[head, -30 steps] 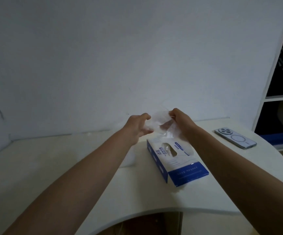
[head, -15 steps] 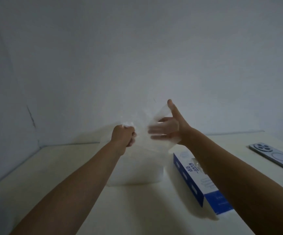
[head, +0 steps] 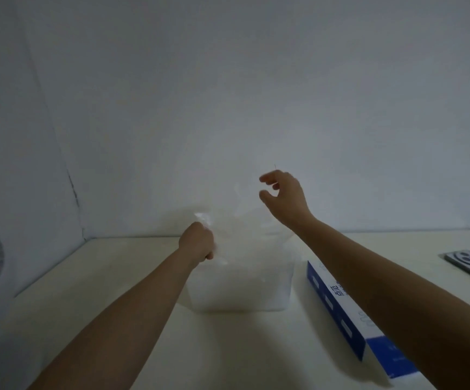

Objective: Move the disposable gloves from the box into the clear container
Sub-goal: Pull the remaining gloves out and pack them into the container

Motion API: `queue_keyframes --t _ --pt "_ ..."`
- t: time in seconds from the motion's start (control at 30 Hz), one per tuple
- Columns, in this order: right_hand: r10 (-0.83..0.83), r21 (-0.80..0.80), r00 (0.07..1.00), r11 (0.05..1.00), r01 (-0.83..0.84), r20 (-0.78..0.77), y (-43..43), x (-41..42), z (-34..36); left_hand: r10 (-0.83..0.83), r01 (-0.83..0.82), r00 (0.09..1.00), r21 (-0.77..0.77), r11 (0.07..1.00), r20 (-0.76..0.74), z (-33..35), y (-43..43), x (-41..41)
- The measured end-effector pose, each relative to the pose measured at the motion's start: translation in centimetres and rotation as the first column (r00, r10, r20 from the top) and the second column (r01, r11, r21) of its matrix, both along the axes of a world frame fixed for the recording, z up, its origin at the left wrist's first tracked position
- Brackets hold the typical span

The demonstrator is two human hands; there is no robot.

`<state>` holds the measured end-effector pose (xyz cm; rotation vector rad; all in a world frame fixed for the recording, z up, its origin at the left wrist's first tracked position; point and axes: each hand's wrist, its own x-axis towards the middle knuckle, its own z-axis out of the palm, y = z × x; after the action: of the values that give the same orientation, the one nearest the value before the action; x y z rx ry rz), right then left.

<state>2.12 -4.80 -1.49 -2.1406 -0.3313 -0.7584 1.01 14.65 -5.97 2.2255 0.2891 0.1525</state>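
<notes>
While the left hand [head: 197,240] was clenched around a crumpled clear glove [head: 203,219], a tuft of film poking out above the fist, the right hand [head: 281,195] hung higher with its fingers loosely curled and thumb and forefinger apart. Faint film seemed to stretch toward it, but whether it pinched any could not be told. The clear container [head: 242,288] stood on the counter [head: 115,277], its long axis running 9 to 3 o'clock. It lay at about 5 o'clock from the left hand, which was at its left rim and clearly the nearer, so the drop probably fell to that hand. The box [head: 338,302] lay at the container's 3 o'clock, partly under the right forearm.
</notes>
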Motion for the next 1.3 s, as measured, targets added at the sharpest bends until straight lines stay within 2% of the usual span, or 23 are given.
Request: queue_keyframes --t 0.03,0.07,0.1,0.13,0.2,0.23,0.27,0.33,0.4,0.43,0.47,0.5,0.53,0.57,0.63,0.7,0.73,0.8,0.87,0.97,1.17,1.23,1.3 --pt "0.051 -0.025 0.996 0.998 -0.049 0.069 0.5 -0.2 0.1 -0.008 0.008 1.000 0.027 1.000 -0.026 0.1 0.0 -0.1" --pt "0.140 -0.048 0.990 0.989 -0.139 0.027 1.0 -0.3 0.1 -0.016 0.019 0.998 0.061 0.998 -0.063 0.3 -0.2 -0.2" --pt "0.234 -0.084 0.964 0.966 -0.245 -0.124 1.5 -0.4 0.0 -0.023 0.033 0.994 0.096 0.995 -0.110 0.3 -0.3 -0.2" --pt "0.288 -0.123 0.892 0.929 -0.348 -0.348 2.0 -0.4 -0.4 -0.030 0.049 0.988 0.123 0.991 -0.152 0.3 -0.3 -0.2" --pt "0.215 -0.192 0.678 0.861 -0.471 -0.703 2.6 -0.1 -1.6 -0.057 0.096 0.977 0.186 0.978 -0.204 0.3 -0.5 -0.1" --pt "0.141 -0.235 0.614 0.839 -0.490 -0.777 2.7 0.2 -2.4 -0.062 0.117 0.976 0.261 0.958 -0.209 0.4 -0.5 -0.1" --pt "0.084 -0.280 0.591 0.822 -0.496 -0.802 2.8 0.4 -3.1 -0.063 0.128 0.981 0.362 0.923 -0.185 0.5 -0.5 -0.2" --pt "0.046 -0.324 0.590 0.801 -0.504 -0.806 2.9 0.9 -4.1 -0.077 0.059 0.997 0.537 0.842 0.010 0.5 -0.2 -0.3" --pt "0.065 -0.301 0.567 0.795 -0.526 -0.821 3.2 1.5 -4.6 -0.168 -0.028 0.946 0.585 0.811 0.278 0.9 -0.3 -0.5" --pt "0.079 -0.277 0.548 0.797 -0.537 -0.833 3.3 1.5 -4.7 -0.208 -0.029 0.920 0.588 0.808 0.332 1.1 -0.7 -0.5" --pt "0.096 -0.244 0.524 0.805 -0.542 -0.846 3.5 1.8 -4.7 -0.232 0.012 0.926 0.591 0.807 0.298 1.4 -1.1 -0.2" --pt "0.114 -0.209 0.499 0.812 -0.545 -0.859 3.6 1.8 -4.7 -0.235 0.092 0.956 0.579 0.810 0.177 1.6 -1.6 0.0" --pt "0.123 -0.188 0.483 0.818 -0.544 -0.867 3.7 1.9 -4.8 -0.232 0.198 0.973 0.551 0.810 -0.009 1.7 -1.9 0.4" --pt "0.121 -0.186 0.475 0.816 -0.548 -0.872 3.7 2.1 -4.8 -0.231 0.304 0.952 0.505 0.808 -0.203 1.6 -2.1 0.7" --pt "0.076 -0.226 0.468 0.801 -0.555 -0.880 3.6 2.3 -4.9 -0.236 0.491 0.819 0.427 0.759 -0.523 0.8 -2.1 0.9" --pt "0.041 -0.222 0.435 0.814 -0.536 -0.900 3.4 2.7 -4.9 -0.235 0.596 0.726 0.420 0.685 -0.646 -0.2 -1.8 1.5" --pt "0.044 -0.194 0.417 0.837 -0.511 -0.908 3.3 3.1 -4.9 -0.226 0.599 0.716 0.415 0.685 -0.661 -0.6 -1.6 1.8" --pt "0.075 -0.109 0.372 0.887 -0.449 -0.925 3.2 4.0 -5.2 -0.192 0.531 0.732 0.372 0.761 -0.654 -1.2 -1.4 2.8" --pt "0.036 -0.110 0.322 0.899 -0.423 -0.946 3.4 4.5 -5.9 -0.187 0.520 0.726 0.350 0.779 -0.662 -1.1 -1.4 2.8" --pt "-0.083 -0.191 0.248 0.871 -0.452 -0.965 3.5 4.9 -6.9 -0.170 0.597 0.687 0.415 0.687 -0.707 -1.1 -1.3 2.9" --pt "-0.065 -0.141 0.160 0.838 -0.526 -0.985 2.9 4.5 -7.1 -0.182 0.719 0.595 0.417 0.556 -0.783 -1.5 -0.9 3.0" --pt "-0.041 -0.147 0.205 0.834 -0.532 -0.978 2.9 3.7 -6.4 -0.205 0.710 0.599 0.395 0.583 -0.774 -1.2 -1.3 2.4" --pt "0.010 -0.171 0.334 0.845 -0.507 -0.942 2.9 3.0 -4.6 -0.237 0.645 0.682 0.416 0.641 -0.692 -0.3 -1.6 1.7"
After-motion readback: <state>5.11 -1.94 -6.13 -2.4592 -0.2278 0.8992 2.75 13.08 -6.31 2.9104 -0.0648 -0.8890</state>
